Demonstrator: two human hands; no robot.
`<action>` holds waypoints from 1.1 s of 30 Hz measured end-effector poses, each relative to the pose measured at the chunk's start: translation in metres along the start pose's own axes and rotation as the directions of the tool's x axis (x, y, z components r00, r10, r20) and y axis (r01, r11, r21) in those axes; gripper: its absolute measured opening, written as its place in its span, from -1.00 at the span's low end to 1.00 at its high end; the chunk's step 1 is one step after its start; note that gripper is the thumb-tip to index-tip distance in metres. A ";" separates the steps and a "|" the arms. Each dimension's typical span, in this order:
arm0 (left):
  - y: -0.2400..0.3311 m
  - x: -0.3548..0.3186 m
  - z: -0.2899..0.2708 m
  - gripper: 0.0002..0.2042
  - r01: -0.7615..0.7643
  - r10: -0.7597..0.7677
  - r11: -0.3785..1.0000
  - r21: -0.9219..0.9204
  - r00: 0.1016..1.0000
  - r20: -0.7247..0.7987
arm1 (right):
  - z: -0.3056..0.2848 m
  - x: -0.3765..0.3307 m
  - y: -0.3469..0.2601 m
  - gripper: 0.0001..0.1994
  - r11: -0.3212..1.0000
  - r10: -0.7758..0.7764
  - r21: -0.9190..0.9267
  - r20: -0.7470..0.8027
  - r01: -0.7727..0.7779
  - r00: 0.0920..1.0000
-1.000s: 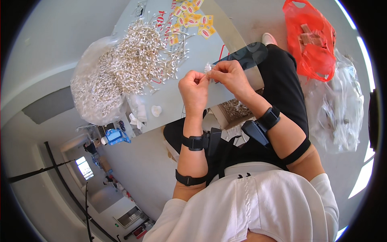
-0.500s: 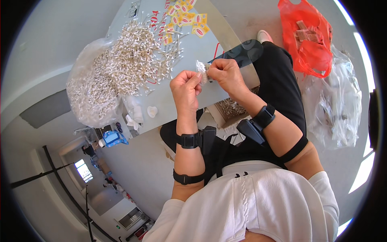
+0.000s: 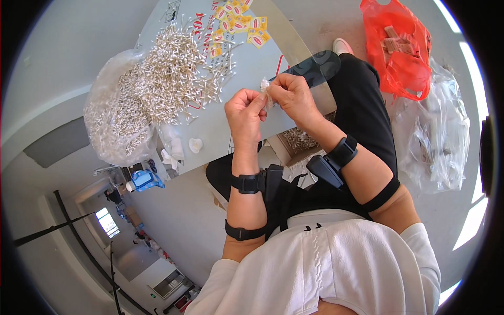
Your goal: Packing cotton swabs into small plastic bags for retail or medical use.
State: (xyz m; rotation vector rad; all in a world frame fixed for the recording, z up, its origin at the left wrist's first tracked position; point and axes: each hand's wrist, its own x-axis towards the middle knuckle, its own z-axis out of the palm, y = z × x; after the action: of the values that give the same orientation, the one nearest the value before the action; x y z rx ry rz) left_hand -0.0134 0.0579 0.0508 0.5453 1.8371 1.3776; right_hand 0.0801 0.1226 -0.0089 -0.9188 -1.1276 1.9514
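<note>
Over the near edge of the table, my left hand and my right hand meet, fingertips pinched on a small see-through bag of cotton swabs. White swab tips show bunched at its top, above the fingers; most of the bag is hidden between the hands. To the left lies a big heap of loose cotton swabs, spilling from a large plastic bag. Several yellow-and-white paper cards are scattered at the far side of the table.
An open carton with swabs sits below the table edge. A red plastic bag and see-through bags lie on the right. A white scrap rests at the table's near left; a blue pack is beyond it.
The small bag has turned more upright between my hands, its swab tips now bunched at the top. My hands have come closer together, the left shifting slightly right.
</note>
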 end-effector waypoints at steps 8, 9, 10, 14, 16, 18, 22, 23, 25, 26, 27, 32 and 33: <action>-0.006 0.001 -0.001 -0.88 -0.156 0.163 0.979 0.131 0.986 -0.044 | 0.000 -0.004 -0.010 -0.83 0.963 0.174 0.207 0.025 -0.175 0.984; -0.005 0.000 0.001 -0.89 -0.195 0.213 0.955 0.223 0.975 -0.061 | 0.000 -0.004 -0.009 -0.83 0.964 0.172 0.203 0.009 -0.171 0.985; -0.006 0.000 0.000 -0.89 -0.195 0.214 0.955 0.224 0.975 -0.062 | 0.001 -0.004 -0.009 -0.82 0.966 0.170 0.200 -0.003 -0.166 0.985; -0.005 0.000 -0.001 -0.91 -0.333 0.379 0.837 0.435 0.925 -0.021 | 0.001 -0.003 -0.002 -0.83 0.984 0.123 0.133 -0.017 -0.119 0.992; -0.003 0.000 -0.001 -0.91 -0.350 0.406 0.793 0.498 0.914 -0.005 | 0.002 -0.003 0.000 -0.84 0.985 0.107 0.136 -0.023 -0.103 0.994; -0.004 0.001 -0.002 -0.94 -0.395 0.449 0.765 0.508 0.893 0.018 | 0.003 -0.003 0.000 -0.85 0.985 0.111 0.132 -0.015 -0.108 0.994; 0.004 0.001 -0.002 -0.87 -0.502 0.547 0.557 0.662 0.821 0.163 | 0.003 -0.002 0.003 -0.84 0.985 0.110 0.136 -0.015 -0.107 0.994; 0.006 0.000 -0.001 -0.85 -0.526 0.564 0.520 0.673 0.803 0.192 | 0.002 -0.002 0.004 -0.84 0.985 0.110 0.137 -0.017 -0.106 0.994; 0.007 0.000 0.001 -0.82 -0.550 0.579 0.482 0.682 0.784 0.224 | 0.001 -0.002 0.005 -0.83 0.989 0.104 0.106 0.014 -0.105 0.994; 0.007 0.000 0.001 -0.82 -0.553 0.582 0.465 0.691 0.779 0.232 | 0.001 -0.002 0.006 -0.83 0.989 0.104 0.108 0.012 -0.105 0.994; 0.007 0.001 0.001 -0.82 -0.557 0.585 0.448 0.699 0.774 0.241 | 0.001 -0.002 0.007 -0.83 0.991 0.093 0.100 0.010 -0.094 0.996; 0.004 0.004 -0.001 -0.88 -0.554 0.590 0.470 0.687 0.776 0.223 | 0.002 -0.002 0.006 -0.84 0.990 0.095 0.101 -0.006 -0.094 0.995; 0.004 0.004 -0.001 -0.88 -0.544 0.572 0.492 0.680 0.791 0.219 | 0.002 -0.002 0.005 -0.84 0.986 0.107 0.131 -0.002 -0.106 0.994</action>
State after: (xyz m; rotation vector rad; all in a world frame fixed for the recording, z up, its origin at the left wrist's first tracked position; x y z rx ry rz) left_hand -0.0170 0.0619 0.0538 1.6799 2.3272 0.9518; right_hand 0.0787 0.1180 -0.0125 -0.9328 -0.9507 2.0784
